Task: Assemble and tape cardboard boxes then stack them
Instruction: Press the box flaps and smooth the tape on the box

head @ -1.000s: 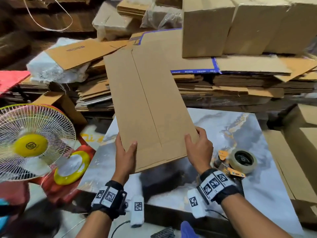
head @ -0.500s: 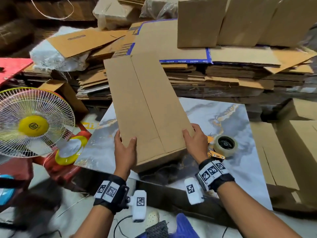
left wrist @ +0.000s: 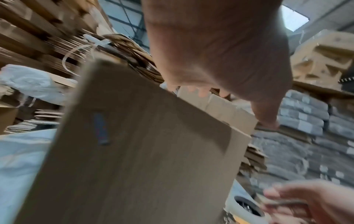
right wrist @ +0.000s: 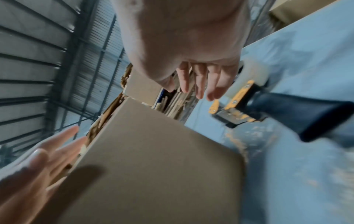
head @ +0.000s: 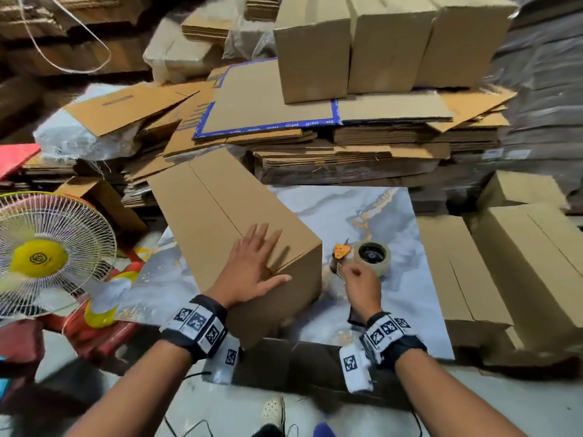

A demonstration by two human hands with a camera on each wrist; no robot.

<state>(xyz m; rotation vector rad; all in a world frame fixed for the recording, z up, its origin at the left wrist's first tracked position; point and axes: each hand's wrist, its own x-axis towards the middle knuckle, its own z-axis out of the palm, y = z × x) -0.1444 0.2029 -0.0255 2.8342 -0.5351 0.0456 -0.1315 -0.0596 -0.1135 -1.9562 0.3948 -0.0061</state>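
A long brown cardboard box lies squared up on the marble-patterned board, slanting toward the far left. My left hand rests flat on its near top, fingers spread, right by the flap seam. My right hand hovers to the box's right, just in front of the orange tape dispenser with its clear tape roll. In the right wrist view the fingers hang straight, just short of the dispenser, holding nothing. The left wrist view shows the box side blurred.
Three assembled boxes stand on piles of flat cardboard behind the board. More boxes lie at the right. A white fan and a red stool stand at the left.
The flat cardboard that both hands held up has opened into a box and come down onto the board. My left hand now lies on top; my right hand let go and moved toward the tape dispenser.
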